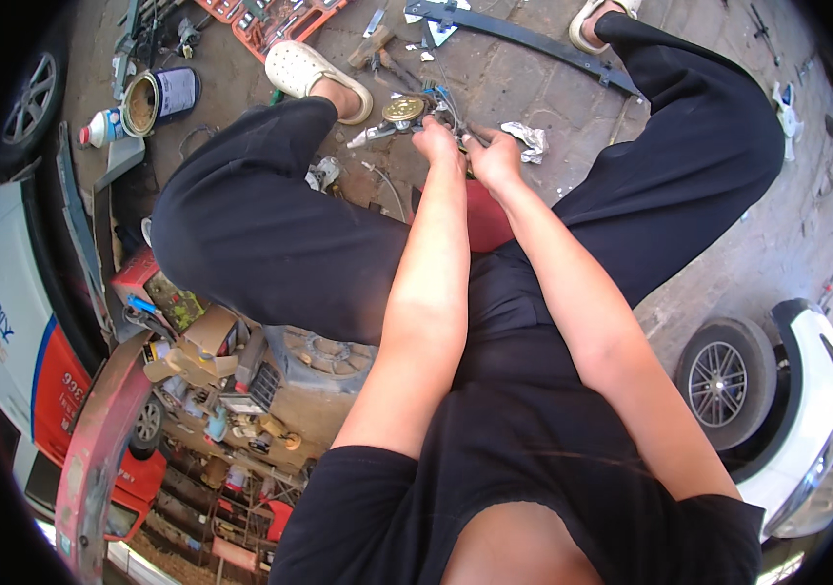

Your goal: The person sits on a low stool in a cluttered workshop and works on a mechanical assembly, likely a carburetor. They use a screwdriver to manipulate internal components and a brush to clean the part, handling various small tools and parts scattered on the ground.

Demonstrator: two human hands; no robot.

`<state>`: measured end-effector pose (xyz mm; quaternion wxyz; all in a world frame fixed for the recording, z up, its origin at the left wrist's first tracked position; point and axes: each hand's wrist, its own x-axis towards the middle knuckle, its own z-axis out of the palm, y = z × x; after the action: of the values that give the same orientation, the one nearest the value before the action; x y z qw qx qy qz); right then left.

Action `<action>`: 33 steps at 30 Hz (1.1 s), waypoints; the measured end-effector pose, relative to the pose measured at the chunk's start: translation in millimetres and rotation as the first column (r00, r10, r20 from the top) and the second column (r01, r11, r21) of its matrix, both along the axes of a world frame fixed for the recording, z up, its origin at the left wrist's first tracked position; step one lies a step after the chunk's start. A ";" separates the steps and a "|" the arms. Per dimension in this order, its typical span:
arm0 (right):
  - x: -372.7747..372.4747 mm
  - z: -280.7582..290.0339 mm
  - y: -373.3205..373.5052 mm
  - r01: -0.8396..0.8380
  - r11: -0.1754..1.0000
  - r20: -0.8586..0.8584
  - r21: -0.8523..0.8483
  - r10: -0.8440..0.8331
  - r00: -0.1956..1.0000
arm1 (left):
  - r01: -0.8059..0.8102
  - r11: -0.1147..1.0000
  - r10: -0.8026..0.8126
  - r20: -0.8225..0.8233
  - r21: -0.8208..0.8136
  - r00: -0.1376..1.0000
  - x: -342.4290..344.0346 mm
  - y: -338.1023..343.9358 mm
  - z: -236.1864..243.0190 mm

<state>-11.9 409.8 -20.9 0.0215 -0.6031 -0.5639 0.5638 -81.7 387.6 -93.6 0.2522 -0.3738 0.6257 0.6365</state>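
Observation:
Both my forearms reach down between my knees toward the paved ground. My left hand (436, 141) is closed on a small metal part with wires, right beside a round brass-coloured disc (404, 109). My right hand (495, 156) pinches the same bundle of thin wires (444, 102) from the other side; the two hands nearly touch. What exactly sits inside the fingers is hidden. A crumpled grey rag (529, 139) lies just right of my right hand. I squat in black trousers and pale clogs (314, 73).
A long dark metal bar (524, 39) lies on the ground ahead. An orange tool tray (270, 19), a paint tin (158, 97) and a spray can (102, 127) are at upper left. Boxes and clutter (212, 361) sit left; a white car's wheel (724, 380) is at right.

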 end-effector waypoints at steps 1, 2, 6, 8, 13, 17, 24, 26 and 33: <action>-6.3 1.0 5.0 0.120 0.973 -0.025 -0.196 -0.128 0.991 | 0.031 0.999 -0.031 0.032 -0.015 0.999 -1.1 -1.6 2.8; -11.6 4.1 11.9 0.230 0.895 -0.021 -0.383 -0.257 0.966 | 0.065 0.997 -0.063 0.070 -0.028 0.996 -1.2 -3.2 6.7; -9.7 -10.5 -0.5 0.096 0.995 0.016 -0.029 -0.096 0.995 | 0.096 0.993 -0.094 0.040 -0.063 0.995 -0.9 2.0 5.1; -7.4 9.2 -3.6 -0.099 0.994 0.112 0.056 0.092 0.989 | 0.061 0.997 -0.059 0.040 -0.051 0.997 -6.0 -5.1 2.2; 10.5 -5.2 24.2 -0.230 0.973 0.055 0.002 0.230 0.972 | -0.065 0.914 -0.081 0.338 0.400 0.938 -7.4 -43.9 -40.6; 15.8 32.5 60.7 -0.468 0.880 0.221 0.082 0.442 0.869 | -0.138 0.933 -0.023 0.436 0.333 0.899 8.3 -57.5 -45.7; -15.4 27.8 93.2 -0.668 0.742 0.277 -0.057 0.655 0.703 | -0.028 0.936 -0.151 0.472 0.352 0.869 10.2 -70.6 -59.0; -28.4 12.2 97.1 -0.702 0.704 0.368 -0.107 0.684 0.630 | 0.010 0.935 -0.186 0.469 0.353 0.864 9.7 -72.4 -61.5; -57.4 -23.4 128.7 -0.754 0.559 0.171 -0.345 0.827 0.535 | 0.040 0.938 -0.187 0.406 0.345 0.894 15.0 -71.1 -58.8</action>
<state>-69.2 538.5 -44.3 -0.3971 -0.3591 -0.7027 0.4687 -66.7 316.5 -152.4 0.4805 -0.4210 0.4605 0.6163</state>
